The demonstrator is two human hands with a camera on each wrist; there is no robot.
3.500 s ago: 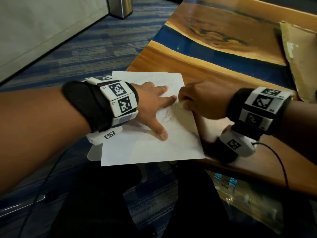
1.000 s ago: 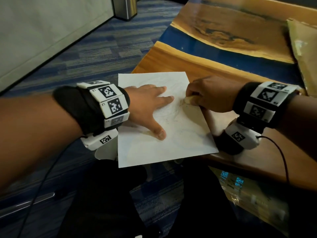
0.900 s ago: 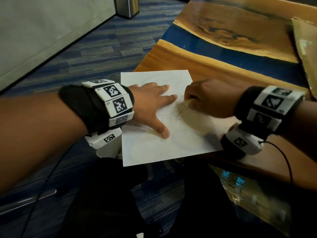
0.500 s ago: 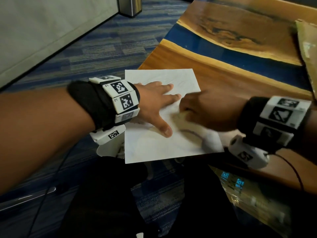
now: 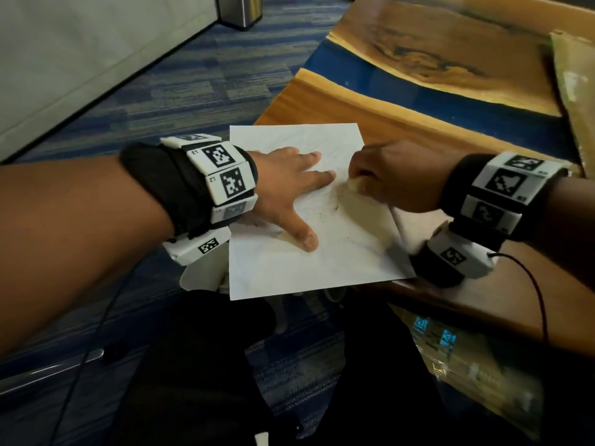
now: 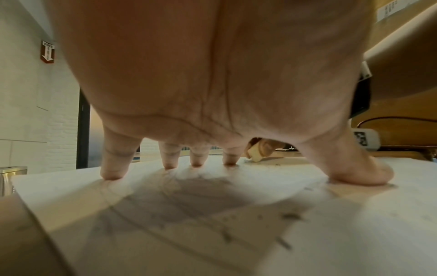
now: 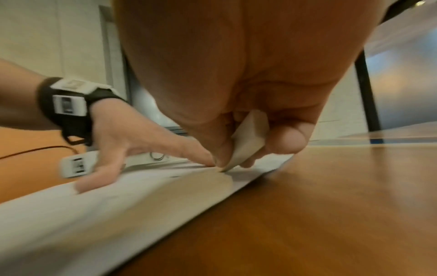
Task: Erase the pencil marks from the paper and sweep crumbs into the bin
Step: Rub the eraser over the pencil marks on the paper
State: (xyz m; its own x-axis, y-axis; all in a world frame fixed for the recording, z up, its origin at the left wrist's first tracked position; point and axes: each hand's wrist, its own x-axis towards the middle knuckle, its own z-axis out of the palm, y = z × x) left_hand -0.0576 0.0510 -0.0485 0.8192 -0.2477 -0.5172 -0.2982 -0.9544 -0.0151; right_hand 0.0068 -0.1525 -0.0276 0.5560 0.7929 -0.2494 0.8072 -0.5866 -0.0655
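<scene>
A white sheet of paper (image 5: 289, 252) with faint pencil marks (image 5: 335, 201) lies over the near left corner of the wooden table (image 5: 338, 101). My left hand (image 5: 289, 188) presses flat on the paper with fingers spread (image 6: 113, 168). Just right of its index finger, my right hand (image 5: 386, 175) pinches a cream eraser (image 5: 354, 185), whose lower corner touches the paper (image 7: 246, 145). The eraser (image 6: 254, 153) also shows beyond my left fingertips in the left wrist view. Dark crumbs (image 6: 290, 216) lie scattered on the paper (image 6: 212, 233).
A steel bin (image 5: 240, 9) stands on the blue carpet far back left. A sheet of cardboard (image 5: 576, 91) lies at the table's right edge. The paper (image 7: 71, 214) overhangs the table's front edge. A cable (image 5: 534, 284) runs from my right wrist.
My right hand has rubbed the eraser back and forth, toward me and then away again to beside my left index finger. The left hand has stayed pressed on the paper.
</scene>
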